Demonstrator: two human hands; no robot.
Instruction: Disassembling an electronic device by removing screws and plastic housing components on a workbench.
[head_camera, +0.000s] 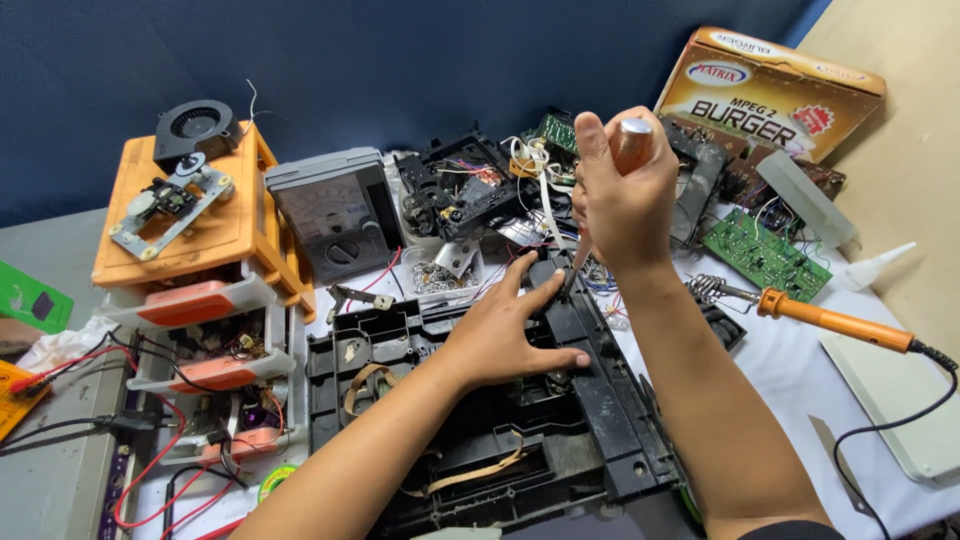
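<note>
A black plastic disc-player chassis (400, 345) lies open in the middle of the table, with flat ribbon cables inside. My left hand (505, 325) rests flat on its upper part, fingers spread, steadying it. My right hand (625, 190) grips a screwdriver (630, 145) with a brown handle, held upright. Its shaft points down to the chassis edge just beyond my left fingers; the tip is hidden there.
An orange-and-white drawer unit (200, 290) with a fan and a small mechanism on top stands at left. An analog multimeter (335, 210) sits behind the chassis. Right: green circuit board (765, 255), orange soldering iron (835, 320), cardboard box (770, 90). Red and black leads trail at front left.
</note>
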